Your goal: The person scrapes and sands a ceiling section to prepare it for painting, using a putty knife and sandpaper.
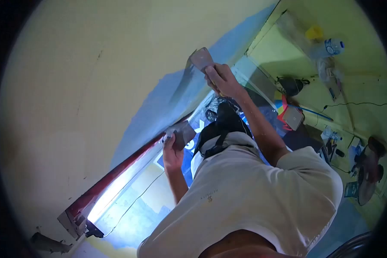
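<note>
In the upper middle, my right hand (222,79) is closed round the handle of a putty knife (201,59), whose wide blade is at a wall surface (94,64). A grey-blue patch (159,105) spreads over this pale yellow surface below and beside the blade. Lower and to the left, my left hand (171,152) grips a grey flat plate (181,134) with the thumb on its face. The plate is near the dark red edge of the surface. Whether the blade touches the surface is hard to tell.
A bright light tube (112,195) with a cable runs along the red edge (116,174) at lower left. To the right are a plastic bottle (333,47), a yellow object (314,32), a dark lamp-like object (291,85), a blue stick (311,112) and brown shoes (369,170).
</note>
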Motion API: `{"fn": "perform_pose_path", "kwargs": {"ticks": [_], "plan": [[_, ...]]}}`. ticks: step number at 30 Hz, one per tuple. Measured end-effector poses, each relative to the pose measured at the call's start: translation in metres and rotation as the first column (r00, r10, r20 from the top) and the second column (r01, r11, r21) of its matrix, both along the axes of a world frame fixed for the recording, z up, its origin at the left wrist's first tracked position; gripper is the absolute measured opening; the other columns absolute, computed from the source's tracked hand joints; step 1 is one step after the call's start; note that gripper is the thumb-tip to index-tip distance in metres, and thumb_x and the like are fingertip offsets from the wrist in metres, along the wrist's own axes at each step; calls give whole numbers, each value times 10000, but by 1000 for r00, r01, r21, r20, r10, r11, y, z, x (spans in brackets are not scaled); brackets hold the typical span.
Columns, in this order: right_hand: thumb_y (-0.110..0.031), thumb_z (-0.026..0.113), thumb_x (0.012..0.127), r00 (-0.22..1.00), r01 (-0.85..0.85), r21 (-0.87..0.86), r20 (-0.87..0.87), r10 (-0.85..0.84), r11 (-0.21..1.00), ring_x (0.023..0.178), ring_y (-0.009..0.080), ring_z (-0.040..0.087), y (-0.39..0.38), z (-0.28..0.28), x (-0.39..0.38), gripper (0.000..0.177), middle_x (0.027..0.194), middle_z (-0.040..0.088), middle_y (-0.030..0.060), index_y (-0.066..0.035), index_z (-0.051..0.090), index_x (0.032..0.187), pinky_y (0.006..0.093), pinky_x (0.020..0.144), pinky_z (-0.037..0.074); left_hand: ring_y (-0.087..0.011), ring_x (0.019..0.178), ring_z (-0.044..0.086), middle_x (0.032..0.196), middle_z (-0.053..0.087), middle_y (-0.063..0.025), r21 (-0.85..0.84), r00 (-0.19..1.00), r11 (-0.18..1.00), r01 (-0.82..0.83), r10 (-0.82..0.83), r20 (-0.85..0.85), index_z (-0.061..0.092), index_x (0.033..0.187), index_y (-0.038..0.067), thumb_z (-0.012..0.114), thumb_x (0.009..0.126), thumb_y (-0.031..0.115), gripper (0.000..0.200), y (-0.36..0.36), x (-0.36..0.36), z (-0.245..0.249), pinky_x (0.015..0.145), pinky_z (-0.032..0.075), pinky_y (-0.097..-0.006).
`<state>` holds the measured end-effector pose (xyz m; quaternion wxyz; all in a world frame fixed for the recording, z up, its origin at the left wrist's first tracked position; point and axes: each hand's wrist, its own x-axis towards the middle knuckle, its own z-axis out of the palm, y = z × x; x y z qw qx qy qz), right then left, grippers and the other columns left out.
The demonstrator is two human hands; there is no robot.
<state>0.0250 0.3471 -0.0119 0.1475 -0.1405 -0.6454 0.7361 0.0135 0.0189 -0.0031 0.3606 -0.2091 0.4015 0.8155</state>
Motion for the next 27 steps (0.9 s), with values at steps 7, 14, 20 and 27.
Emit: {"fn": "perform_pose_path", "kwargs": {"ticks": [7, 14, 20, 27], "plan": [[-373, 450, 1033, 998, -37, -30, -54, 35, 999, 383, 69, 409, -9, 9, -5, 443, 530, 447, -5, 18, 548, 851, 242, 360, 332, -253, 1044, 672, 1140, 660, -177, -38, 992, 998, 40, -45, -116, 572, 1162, -59, 548, 964, 80, 243, 0, -9, 26, 902, 569, -361], [-381, 477, 1025, 998, -62, 5, -24, 62, 998, 407, 61, 442, -10, 27, -7, 454, 562, 493, 2, 21, 566, 834, 242, 376, 340, -256, 1047, 668, 1143, 657, -169, -22, 986, 999, 48, -51, -159, 571, 1156, -63, 566, 959, 100, 256, 5, -15, 42, 929, 550, -365], [-365, 470, 1026, 998, -26, 10, -54, 26, 1000, 394, 59, 433, -16, 16, -14, 448, 494, 449, -15, 17, 560, 810, 244, 375, 332, -264, 1042, 670, 1140, 654, -182, -39, 986, 996, 74, -79, -146, 562, 1162, -78, 546, 971, 100, 261, 12, -10, 61, 930, 552, -376], [-324, 464, 1030, 1000, -12, -25, 24, 12, 1000, 386, 63, 415, -10, -14, -1, 409, 497, 444, -17, 20, 576, 838, 253, 379, 337, -261, 1042, 670, 1143, 659, -171, -46, 977, 995, 90, -97, -190, 575, 1169, -60, 548, 968, 86, 250, 12, -9, 73, 920, 555, -383]]}}
